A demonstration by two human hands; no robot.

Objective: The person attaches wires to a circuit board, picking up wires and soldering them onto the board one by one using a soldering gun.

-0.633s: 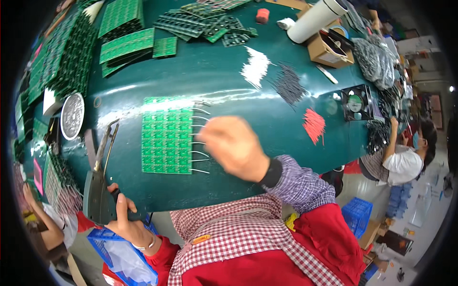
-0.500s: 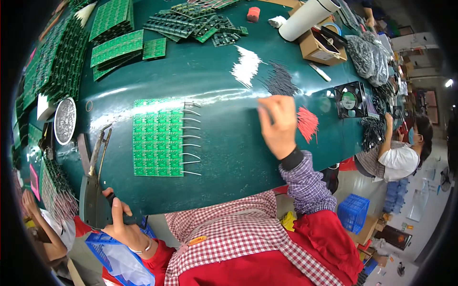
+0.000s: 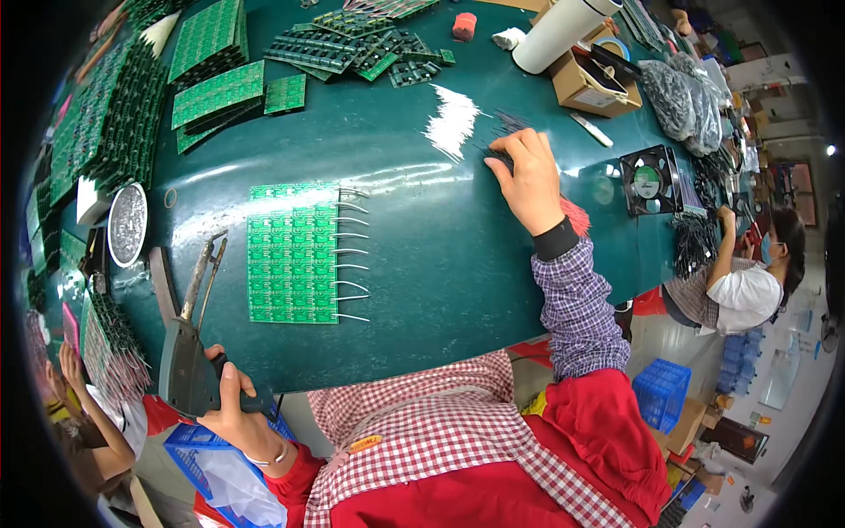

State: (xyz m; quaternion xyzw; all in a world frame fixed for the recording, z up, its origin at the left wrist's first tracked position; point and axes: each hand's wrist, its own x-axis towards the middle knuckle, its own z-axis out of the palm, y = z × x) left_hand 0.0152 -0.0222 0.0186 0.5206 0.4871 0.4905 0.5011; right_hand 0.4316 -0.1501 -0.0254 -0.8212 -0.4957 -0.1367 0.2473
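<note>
My left hand (image 3: 233,400) is wrapped round the dark handle of a soldering gun (image 3: 187,370), whose metal tip points up over the table. Over a pile of thin black wires (image 3: 509,121) is my right hand (image 3: 528,180), fingers bent and thumb apart from them, touching the wires' near end. Beside that hand lie a heap of white wires (image 3: 453,123) and a red wire bundle (image 3: 575,216), which the wrist partly hides. A green circuit board panel (image 3: 293,255) rests flat between my hands, with several white wires sticking out from its right edge.
Stacks of green circuit boards (image 3: 110,114) crowd the left and back. A round silver dish (image 3: 128,224) stands left of the soldering gun. Toward the right are a white cylinder (image 3: 563,35), a cardboard box (image 3: 598,88) and a black fan (image 3: 650,180). Other people sit at both sides.
My right hand has moved right and slightly away from me, onto the black wires, its thumb and fingers spreading. The left hand and soldering gun have shifted slightly right.
</note>
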